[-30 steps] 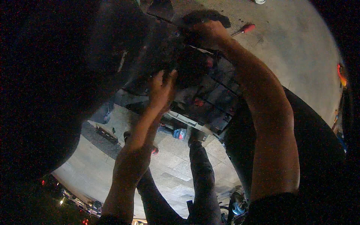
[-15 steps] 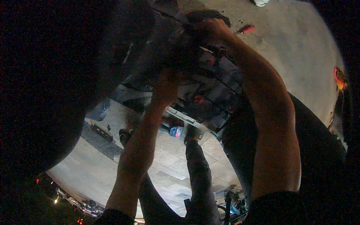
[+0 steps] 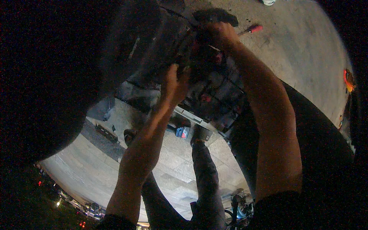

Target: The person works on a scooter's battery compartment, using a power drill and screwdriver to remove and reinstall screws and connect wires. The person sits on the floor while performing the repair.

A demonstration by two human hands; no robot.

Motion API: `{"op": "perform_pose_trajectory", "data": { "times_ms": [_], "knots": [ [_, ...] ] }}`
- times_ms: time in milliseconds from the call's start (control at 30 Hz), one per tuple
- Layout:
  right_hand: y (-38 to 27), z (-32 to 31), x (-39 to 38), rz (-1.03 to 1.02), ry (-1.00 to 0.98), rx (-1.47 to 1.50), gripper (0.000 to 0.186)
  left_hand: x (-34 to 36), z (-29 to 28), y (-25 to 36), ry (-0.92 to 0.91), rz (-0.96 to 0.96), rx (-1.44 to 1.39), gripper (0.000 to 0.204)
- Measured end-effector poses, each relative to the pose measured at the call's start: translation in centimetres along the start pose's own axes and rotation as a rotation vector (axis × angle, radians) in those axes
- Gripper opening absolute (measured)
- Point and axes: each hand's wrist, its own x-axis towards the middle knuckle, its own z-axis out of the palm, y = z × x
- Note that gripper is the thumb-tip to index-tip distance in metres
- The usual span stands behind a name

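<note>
My right hand reaches into dark, cluttered machinery with red parts, its fingers curled round something hidden in shadow. A black rounded piece lies just beyond it, and a red-handled tool, like a screwdriver, lies beside it on a pale surface. My left hand is lower and further left, raised into the same dark parts; its fingertips are dim and blurred, and whatever they touch is unclear. A pale rail runs along the machinery's near edge.
Large dark masses fill both sides. Below are paving, my legs and a blue container. An orange object sits at the far right, a white item at the top, bike-like equipment at lower right.
My left hand has moved slightly up and to the right within the machinery. My right hand stays at the upper parts, shifted only a little.
</note>
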Motion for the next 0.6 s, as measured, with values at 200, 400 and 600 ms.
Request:
{"op": "perform_pose_trajectory", "data": {
  "times_ms": [200, 400, 600],
  "knots": [
    [2.3, -1.1, 1.8, -0.158, -0.025, -0.004, 0.031, -0.2, 0.1, -1.4, 0.032, 0.004, 0.249, 0.046],
    [0.9, -4.1, 3.7, -0.071, -0.297, -0.174, 0.035, -0.3, -0.8, 1.1, -0.065, -0.07, 0.174, 0.049],
    [0.6, -3.0, 2.4, 0.036, -0.236, -0.175, 0.036, 0.4, -4.5, 0.3, -0.484, -0.37, -0.91, 0.041]
  ]
}}
